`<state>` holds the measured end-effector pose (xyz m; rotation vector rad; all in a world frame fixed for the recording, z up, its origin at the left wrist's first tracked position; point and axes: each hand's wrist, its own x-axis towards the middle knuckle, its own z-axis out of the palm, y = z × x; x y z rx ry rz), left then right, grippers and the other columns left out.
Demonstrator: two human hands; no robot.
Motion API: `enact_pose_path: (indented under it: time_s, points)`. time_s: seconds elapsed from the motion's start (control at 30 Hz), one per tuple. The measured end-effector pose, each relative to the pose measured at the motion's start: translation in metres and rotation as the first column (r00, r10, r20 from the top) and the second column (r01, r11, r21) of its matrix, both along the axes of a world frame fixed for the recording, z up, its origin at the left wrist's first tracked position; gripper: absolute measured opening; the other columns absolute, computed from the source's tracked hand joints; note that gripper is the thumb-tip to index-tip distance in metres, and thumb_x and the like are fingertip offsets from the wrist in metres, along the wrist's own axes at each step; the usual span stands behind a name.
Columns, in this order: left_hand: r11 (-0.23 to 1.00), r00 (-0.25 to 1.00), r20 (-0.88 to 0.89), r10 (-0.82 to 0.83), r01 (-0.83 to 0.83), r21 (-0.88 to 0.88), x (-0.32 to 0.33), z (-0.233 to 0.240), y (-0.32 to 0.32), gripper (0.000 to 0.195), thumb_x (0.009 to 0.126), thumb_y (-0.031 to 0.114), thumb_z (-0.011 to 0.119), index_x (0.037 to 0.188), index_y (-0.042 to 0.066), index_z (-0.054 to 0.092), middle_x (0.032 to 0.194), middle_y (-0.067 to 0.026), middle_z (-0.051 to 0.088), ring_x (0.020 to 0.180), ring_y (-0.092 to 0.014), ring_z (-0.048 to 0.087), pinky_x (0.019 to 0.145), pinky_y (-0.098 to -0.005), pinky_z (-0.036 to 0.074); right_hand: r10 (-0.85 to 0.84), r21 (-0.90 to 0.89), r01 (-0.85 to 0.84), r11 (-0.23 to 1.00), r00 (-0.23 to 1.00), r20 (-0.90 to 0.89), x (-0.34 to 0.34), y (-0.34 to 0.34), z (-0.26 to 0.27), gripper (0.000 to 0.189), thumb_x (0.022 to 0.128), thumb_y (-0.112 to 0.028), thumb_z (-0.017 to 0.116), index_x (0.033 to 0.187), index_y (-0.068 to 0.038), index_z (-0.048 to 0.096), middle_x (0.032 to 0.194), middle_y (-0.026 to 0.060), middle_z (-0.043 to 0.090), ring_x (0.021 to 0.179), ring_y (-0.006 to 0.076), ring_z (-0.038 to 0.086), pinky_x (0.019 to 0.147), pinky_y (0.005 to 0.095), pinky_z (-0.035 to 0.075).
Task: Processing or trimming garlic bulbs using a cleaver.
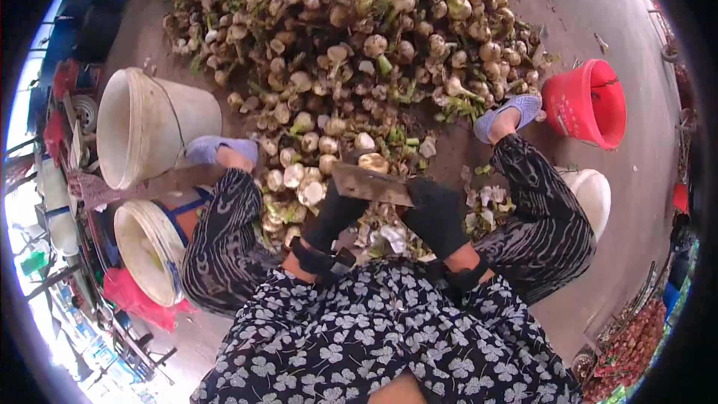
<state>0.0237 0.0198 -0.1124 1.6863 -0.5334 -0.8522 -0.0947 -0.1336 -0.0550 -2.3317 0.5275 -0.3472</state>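
Note:
In front of my body, my right hand (435, 216), in a black glove, is closed at the right end of a broad knife blade (370, 184). Its handle is hidden. My left hand (337, 214), gloved in black too, is at the blade's other end. Its fingers are hidden, so I cannot tell whether it grips anything. Just beyond the blade is a cut, pale brown bulb vegetable (373, 163). A whiter bulb (364, 141) lies farther out. Trimmed pale bulbs (303, 179) lie left of the blade. Peelings and scraps (392, 238) cover the ground between my hands.
A large heap of untrimmed bulb vegetables (348, 28) with stalks fills the far side. White buckets (179, 104) (148, 252) stand or lean at left. At right are a red bucket (583, 104) and a white container (589, 199) behind my knee. My feet, in lilac shoes (510, 115), flank the work.

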Motion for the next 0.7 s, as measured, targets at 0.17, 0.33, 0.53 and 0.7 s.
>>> enact_pose_path:
  time_s: [0.17, 0.33, 0.53, 0.7]
  points:
    - [0.978, 0.967, -0.207, 0.146, -0.173, -0.115, -0.013, 0.022, 0.04, 0.061, 0.072, 0.017, 0.065, 0.119, 0.0, 0.029, 0.115, -0.0143, 0.045, 0.102, -0.023, 0.046, 0.086, -0.0347, 0.039, 0.157, -0.025, -0.159, 0.987, 0.984, -0.088, 0.01, 0.02, 0.031, 0.028, 0.053, -0.022, 0.071, 0.071, -0.008, 0.054, 0.063, 0.0105, 0.053, 0.06, 0.0304, 0.055, 0.053, 0.0401, 0.043]
    - [0.979, 0.993, -0.048, 0.11, -0.116, -0.169, -0.02, 0.012, 0.052, 0.092, 0.067, 0.022, 0.071, 0.134, -0.002, 0.014, 0.129, -0.0141, 0.035, 0.114, -0.021, 0.04, 0.093, -0.0334, 0.036, 0.209, -0.039, -0.209, 0.977, 0.978, 0.007, 0.01, 0.023, 0.042, 0.028, 0.05, -0.02, 0.071, 0.07, -0.008, 0.054, 0.063, 0.0099, 0.052, 0.059, 0.0299, 0.055, 0.052, 0.0394, 0.042]
    - [0.993, 0.979, 0.184, -0.093, 0.077, 0.092, -0.004, 0.049, 0.035, 0.067, 0.065, 0.015, 0.072, 0.12, -0.004, 0.037, 0.112, -0.0125, 0.051, 0.099, -0.017, 0.051, 0.082, -0.029, 0.044, 0.261, -0.012, -0.261, 0.965, 0.965, 0.026, -0.001, 0.015, 0.007, 0.026, 0.054, -0.021, 0.069, 0.073, -0.008, 0.055, 0.066, 0.01, 0.054, 0.061, 0.0308, 0.056, 0.054, 0.0401, 0.044]
    - [0.952, 0.995, 0.049, -0.092, 0.102, -0.29, -0.007, 0.12, 0.005, 0.037, 0.063, 0.014, 0.073, 0.094, 0.003, 0.055, 0.086, -0.0058, 0.057, 0.078, -0.012, 0.054, 0.069, -0.0267, 0.045, -0.019, -0.084, -0.039, 0.996, 0.805, -0.592, 0.002, -0.017, -0.047, 0.03, 0.059, -0.028, 0.068, 0.074, -0.004, 0.061, 0.068, 0.0151, 0.059, 0.066, 0.0323, 0.059, 0.06, 0.041, 0.045]
